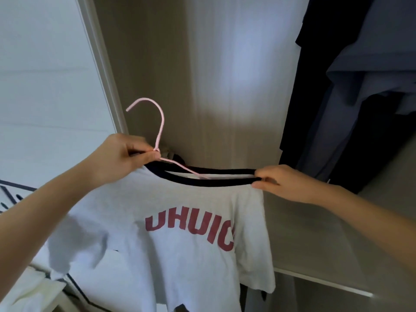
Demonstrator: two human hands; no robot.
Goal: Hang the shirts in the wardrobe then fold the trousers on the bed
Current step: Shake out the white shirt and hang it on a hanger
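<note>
She's threading the pink hanger (157, 140) into the white shirt (175, 255) before the wardrobe (225, 64) — left hand (121, 158) pinches the hanger's neck, right hand (283, 181) grips the stretched collar (225, 176) — next, seat the shoulders, then hook it up

Wardrobe (225, 64) w/ dark garments (333, 122) on R side.
</note>
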